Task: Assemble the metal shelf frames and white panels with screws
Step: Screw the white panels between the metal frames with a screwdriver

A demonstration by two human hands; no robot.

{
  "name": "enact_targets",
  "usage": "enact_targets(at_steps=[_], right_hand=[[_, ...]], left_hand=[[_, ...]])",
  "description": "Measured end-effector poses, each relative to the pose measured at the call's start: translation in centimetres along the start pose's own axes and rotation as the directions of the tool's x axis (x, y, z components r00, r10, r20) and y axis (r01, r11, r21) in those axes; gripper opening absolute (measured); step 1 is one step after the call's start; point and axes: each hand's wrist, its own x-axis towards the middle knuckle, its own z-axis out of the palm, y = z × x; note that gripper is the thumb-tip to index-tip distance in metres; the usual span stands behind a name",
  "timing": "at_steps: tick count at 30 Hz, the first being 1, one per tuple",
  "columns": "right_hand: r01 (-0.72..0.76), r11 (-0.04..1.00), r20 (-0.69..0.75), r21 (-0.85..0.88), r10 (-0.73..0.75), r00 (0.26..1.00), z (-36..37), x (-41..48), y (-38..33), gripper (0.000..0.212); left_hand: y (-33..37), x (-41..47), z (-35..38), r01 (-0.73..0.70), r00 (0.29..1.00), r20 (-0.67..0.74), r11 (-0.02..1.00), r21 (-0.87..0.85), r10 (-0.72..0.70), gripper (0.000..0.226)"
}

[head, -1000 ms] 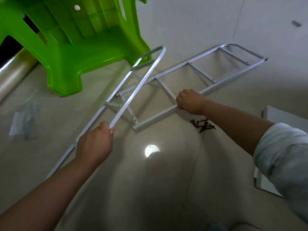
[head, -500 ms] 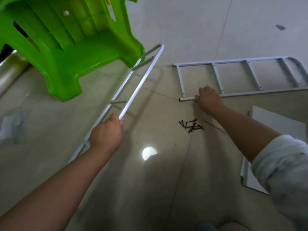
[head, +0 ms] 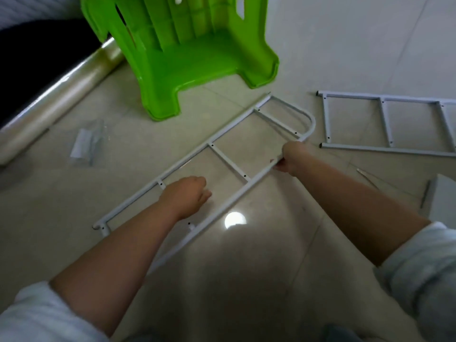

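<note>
On the floor [head: 345, 45] near a blurred clear bag [head: 85, 144], right grip [head: 292, 157] clasps the metal frame [head: 229, 164]; left grip [head: 183, 196] hold unclear.

One wide-angle camera, worn on the person's head, gives the only view; it faces forward and steeply down at the tiled floor [head: 345, 45]. It sits close to the work: both forearms run in from the bottom corners, and the left hand [head: 183, 196] and right hand [head: 290, 157] lie near mid-picture at the nearer metal frame [head: 229, 162]. The green stool [head: 187, 65] is cut off by the top edge, the second frame [head: 386, 124] and a white panel [head: 444, 201] by the right edge.
</note>
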Motion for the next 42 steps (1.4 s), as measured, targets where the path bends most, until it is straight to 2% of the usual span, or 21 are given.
enact_targets(at_steps=[2,3,4,5,7,9,11,14,17,20,24,26,29,33,36,37,40,42], right_hand=[[0.051,0.988,-0.094,-0.147,-0.065,0.993,0.4,0.2,1.2,0.02],[0.088,0.982,-0.127,-0.167,-0.11,0.986,0.7,0.1,2.0,0.037],[0.101,0.969,-0.099,-0.227,-0.126,0.987,1.1,-0.3,3.0,0.05],[0.124,0.944,-0.076,-0.307,-0.154,0.985,1.5,-0.3,4.2,0.053],[0.099,0.893,-0.037,-0.439,-0.128,0.991,2.6,-0.9,5.9,0.047],[0.106,0.865,0.026,-0.491,-0.107,0.994,3.9,-1.7,7.3,0.045],[0.144,0.821,0.056,-0.552,-0.137,0.989,5.0,-2.1,8.6,0.049],[0.138,0.791,0.032,-0.596,-0.148,0.989,6.2,-2.6,9.8,0.037],[0.136,0.786,0.014,-0.604,-0.16,0.987,5.6,-2.6,9.9,0.041],[0.224,0.753,0.044,-0.618,-0.252,0.967,4.0,-2.8,9.3,0.042],[0.361,0.776,0.058,-0.517,-0.388,0.92,1.7,-3.4,7.6,0.028],[0.406,0.81,0.008,-0.423,-0.445,0.896,0.5,-3.7,7.0,0.022],[0.467,0.818,-0.061,-0.336,-0.514,0.856,-1.2,-3.9,6.3,0.019],[0.533,0.8,-0.164,-0.274,-0.585,0.794,-3.9,-3.9,4.3,0.014],[0.576,0.783,-0.243,-0.237,-0.621,0.745,-5.8,-4.0,2.3,0.01],[0.593,0.768,-0.254,-0.24,-0.64,0.725,-6.2,-4.1,1.5,0.012],[0.656,0.71,-0.265,-0.255,-0.704,0.659,-6.6,-4.3,-1.8,0.034],[0.682,0.662,-0.237,-0.312,-0.749,0.619,-6.1,-4.6,-4.2,0.035]], left_hand=[[-2.3,0.4,1.0,0.122,0.99,-0.074,0.993,0.003,-0.121,0.031],[-3.4,0.5,1.3,0.209,0.972,-0.098,0.977,-0.036,-0.212,0.032],[-4.4,0.5,1.6,0.295,0.947,-0.104,0.951,-0.095,-0.304,0.034],[-5.2,0.5,1.7,0.367,0.92,-0.094,0.919,-0.142,-0.381,0.035],[-6.7,0.3,2.0,0.452,0.885,-0.037,0.877,-0.163,-0.463,0.037],[-7.8,0.1,2.2,0.486,0.874,0.068,0.863,-0.14,-0.481,0.041],[-8.7,0.0,2.6,0.452,0.891,0.088,0.888,-0.085,-0.445,0.039],[-9.3,-0.2,3.3,0.395,0.916,0.076,0.918,-0.02,-0.393,0.032],[-9.6,-0.7,4.1,0.368,0.924,0.15,0.924,-0.105,-0.351,0.028],[-9.3,-1.2,4.5,0.252,0.957,0.178,0.96,-0.122,-0.228,0.021],[-7.6,-1.8,3.5,0.201,0.978,-0.041,0.978,-0.061,-0.204,0.022],[-6.2,-1.8,3.0,0.175,0.978,-0.113,0.984,-0.024,-0.176,0.025],[-3.9,-1.4,2.1,0.129,0.971,-0.194,0.989,-0.069,-0.14,0.023],[-1.0,-0.4,0.2,0.047,0.929,-0.354,0.982,-0.182,-0.111,0.015],[1.5,0.1,-1.4,-0.126,0.881,-0.472,0.976,-0.177,0.028,0.016],[2.2,0.4,-2.0,-0.142,0.869,-0.494,0.968,-0.205,0.023,0.016],[3.8,1.6,-3.5,-0.068,0.853,-0.503,0.927,-0.368,-0.137,0.016],[4.3,1.8,-4.3,-0.032,0.837,-0.51,0.913,-0.407,-0.198,0.016]])
